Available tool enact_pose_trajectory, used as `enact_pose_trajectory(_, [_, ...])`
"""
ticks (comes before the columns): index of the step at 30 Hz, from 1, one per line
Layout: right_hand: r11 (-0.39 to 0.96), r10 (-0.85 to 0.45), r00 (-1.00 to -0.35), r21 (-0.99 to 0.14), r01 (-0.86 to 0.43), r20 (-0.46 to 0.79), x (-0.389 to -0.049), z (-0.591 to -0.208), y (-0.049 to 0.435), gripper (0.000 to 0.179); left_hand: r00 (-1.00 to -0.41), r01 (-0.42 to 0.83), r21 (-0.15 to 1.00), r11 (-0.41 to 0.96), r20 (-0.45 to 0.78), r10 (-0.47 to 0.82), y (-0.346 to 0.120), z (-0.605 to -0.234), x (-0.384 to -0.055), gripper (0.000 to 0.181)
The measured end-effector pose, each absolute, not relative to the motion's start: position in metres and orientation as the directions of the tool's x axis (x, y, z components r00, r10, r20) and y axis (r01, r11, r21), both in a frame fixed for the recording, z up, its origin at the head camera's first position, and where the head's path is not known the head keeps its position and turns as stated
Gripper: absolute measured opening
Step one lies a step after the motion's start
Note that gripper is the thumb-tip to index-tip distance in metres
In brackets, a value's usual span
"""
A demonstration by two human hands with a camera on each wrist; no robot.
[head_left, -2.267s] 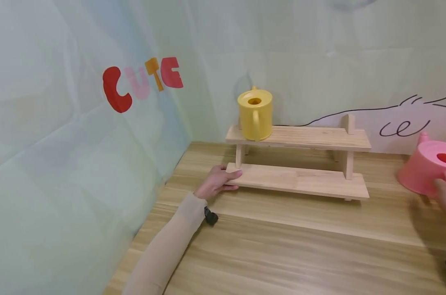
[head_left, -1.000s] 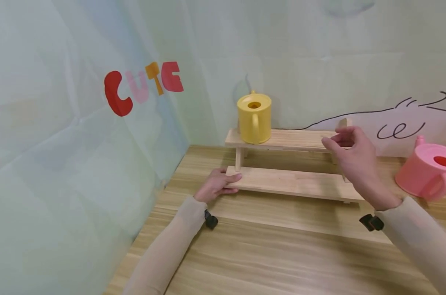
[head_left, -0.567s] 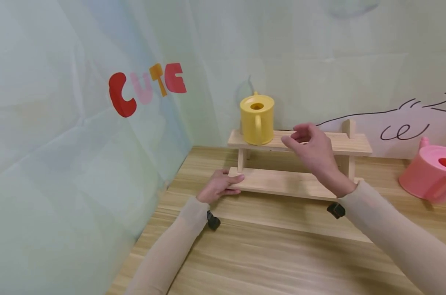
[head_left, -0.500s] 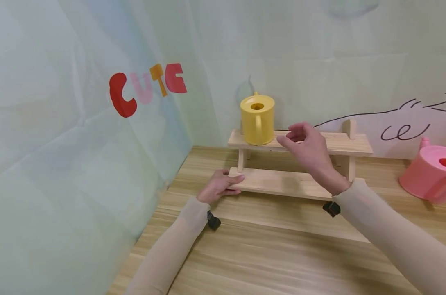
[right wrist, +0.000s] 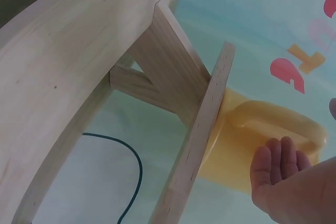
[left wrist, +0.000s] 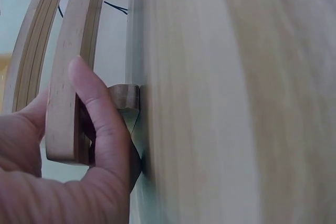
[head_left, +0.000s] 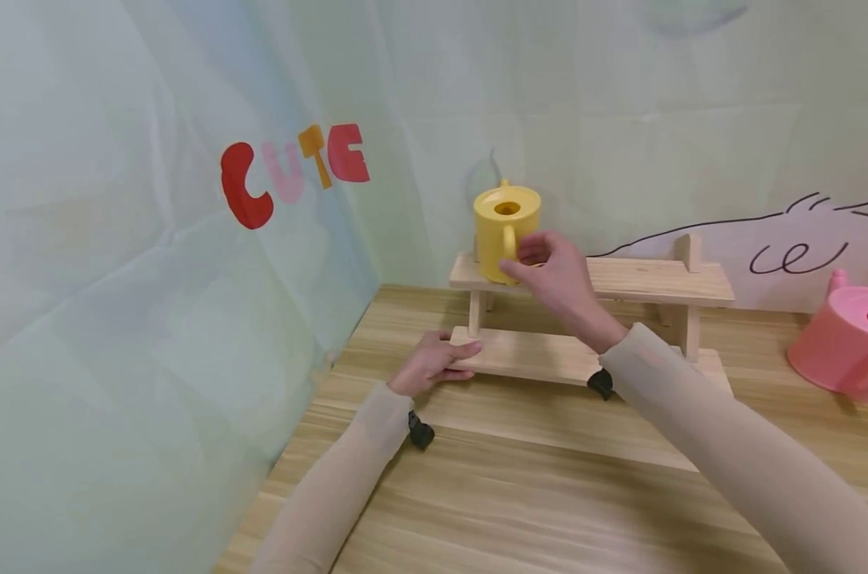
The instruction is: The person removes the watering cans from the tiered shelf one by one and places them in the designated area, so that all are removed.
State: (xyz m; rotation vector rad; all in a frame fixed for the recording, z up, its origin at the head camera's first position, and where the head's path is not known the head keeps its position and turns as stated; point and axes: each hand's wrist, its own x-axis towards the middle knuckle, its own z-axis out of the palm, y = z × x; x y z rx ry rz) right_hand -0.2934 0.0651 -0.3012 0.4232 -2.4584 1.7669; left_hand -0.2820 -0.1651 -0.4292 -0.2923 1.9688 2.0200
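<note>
A yellow watering can (head_left: 491, 239) stands upright at the left end of the top tier of a two-tier wooden shelf (head_left: 656, 279), its handle facing me. My right hand (head_left: 561, 281) is at that handle, thumb on one side and fingers on the other. In the right wrist view the fingers lie close to the handle (right wrist: 278, 121) without closing round it; whether they touch it I cannot tell. The left end of the lower board (left wrist: 65, 103) is gripped by my left hand (head_left: 430, 365), with the thumb and fingers on opposite faces.
A pink watering can (head_left: 835, 343) stands on the wood-grain table (head_left: 520, 494) to the right of the shelf. Cloth backdrops rise behind and at the left, the left one with coloured letters (head_left: 247, 187).
My right hand let go of the pink watering can, then came left across the shelf to the yellow can's handle. My left hand keeps its grip on the lower board.
</note>
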Motion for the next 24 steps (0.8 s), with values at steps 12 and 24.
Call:
enact_pose_trajectory(12, [0.210, -0.161, -0.960, -0.942, -0.261, 0.230, -0.308, -0.312, 0.044, 0.039, -0.938, -0.341, 0.940, -0.004, -0.339, 0.077, -0.164, -0.429, -0.279, 0.049])
enact_pose_trajectory(24, [0.043, -0.134, -0.972, -0.979, -0.199, 0.192, -0.316, -0.315, 0.034, 0.032, -0.934, -0.354, 0.935, -0.009, -0.353, 0.062, -0.164, -0.429, -0.278, 0.082])
